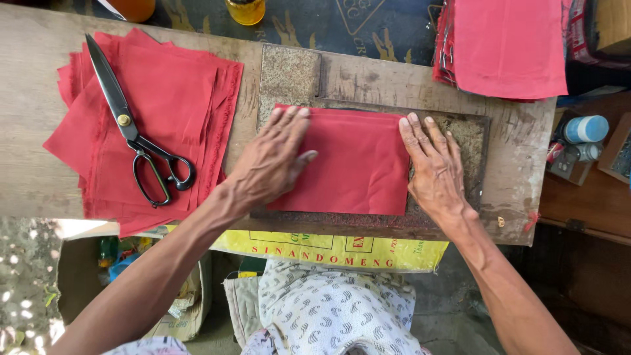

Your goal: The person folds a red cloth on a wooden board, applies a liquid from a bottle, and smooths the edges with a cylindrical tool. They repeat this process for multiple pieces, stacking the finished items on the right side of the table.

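Both hands lie flat on the red cloth piece [355, 164], left hand [273, 161] and right hand [434, 164] fingers extended, gripping nothing.

Lots cropped here. The orange container [133, 8] and yellow jar [246, 10] at the top edge only show their bottoms. The red cloth stack [509, 46] at upper right runs out the top, so no telling how tall it is. The left hand [273, 161] covers the left part of the folded red cloth [358, 164]. Bottles [108, 253] inside the cardboard box [79, 276] at lower left are too shadowed to identify. The wooden box [618, 154] at right is cut by the edge.
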